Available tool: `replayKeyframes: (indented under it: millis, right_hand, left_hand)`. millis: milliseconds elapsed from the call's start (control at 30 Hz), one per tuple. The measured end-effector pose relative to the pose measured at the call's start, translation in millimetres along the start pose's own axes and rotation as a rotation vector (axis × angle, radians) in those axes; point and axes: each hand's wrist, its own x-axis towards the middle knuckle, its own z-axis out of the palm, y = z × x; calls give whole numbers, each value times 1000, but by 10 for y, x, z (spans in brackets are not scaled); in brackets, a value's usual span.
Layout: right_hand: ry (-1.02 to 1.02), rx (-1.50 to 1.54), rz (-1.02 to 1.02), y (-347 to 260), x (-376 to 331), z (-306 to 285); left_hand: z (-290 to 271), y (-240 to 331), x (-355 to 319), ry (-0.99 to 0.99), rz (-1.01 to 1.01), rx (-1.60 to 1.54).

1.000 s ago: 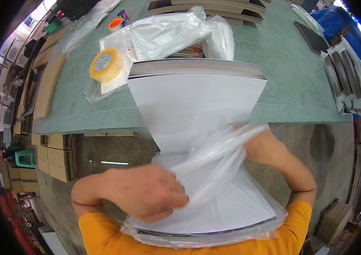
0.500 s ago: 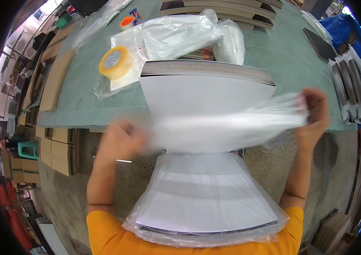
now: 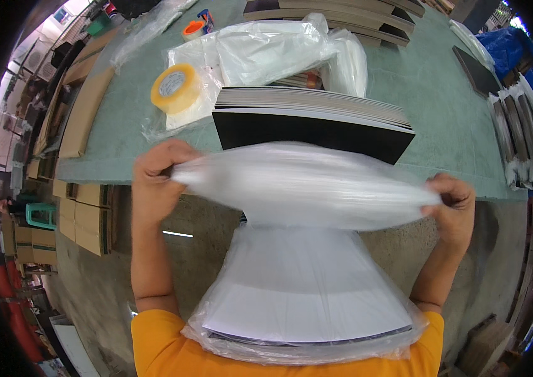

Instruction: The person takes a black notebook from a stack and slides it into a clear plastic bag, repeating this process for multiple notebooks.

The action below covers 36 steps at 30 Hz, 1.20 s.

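My left hand (image 3: 162, 178) is closed on one end of a clear plastic bag (image 3: 304, 182). At the other end, my right hand (image 3: 451, 207) pinches the plastic. The bag's upper part is stretched wide between them, slightly smeared by motion. Its lower part wraps a white flat board (image 3: 304, 301) that leans toward my chest, with a dark line along the near edge. Just beyond the stretched plastic, a stack of thin boards (image 3: 313, 103) stands at the table's near edge, its front face black. The bag hides that face's lower part.
A green-topped table (image 3: 429, 81) spreads ahead. On it lie a tape roll (image 3: 175, 88), a tape dispenser (image 3: 195, 29), folded plastic bags (image 3: 266, 53) and stacked brown boards (image 3: 335, 22). Wrapped boards (image 3: 521, 135) stand at the right edge. Cartons (image 3: 84, 217) sit at left below.
My left hand has risen and moved outward; my right hand has come down. The plastic is now drawn out between both. The stack's front face, white before, is now black.
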Motion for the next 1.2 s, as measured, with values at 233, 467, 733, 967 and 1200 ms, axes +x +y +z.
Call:
replayKeyframes:
  millis: [233, 467, 733, 967, 1200]
  right_hand:
    - [-307, 752, 757, 970, -427, 232]
    - [43, 342, 898, 2074, -1054, 613]
    - [-647, 18, 741, 738, -758, 354]
    - [67, -3, 1090, 2411, -1104, 664]
    - [11, -758, 689, 1641, -632, 477]
  left_hand:
    - [309, -668, -718, -648, -890, -836]
    - [946, -1545, -1450, -292, -1181, -973]
    - [529, -873, -1109, -716, -973, -730]
    - [1052, -1752, -1682, -124, -1194, -804]
    - [581, -753, -868, -279, -782, -49]
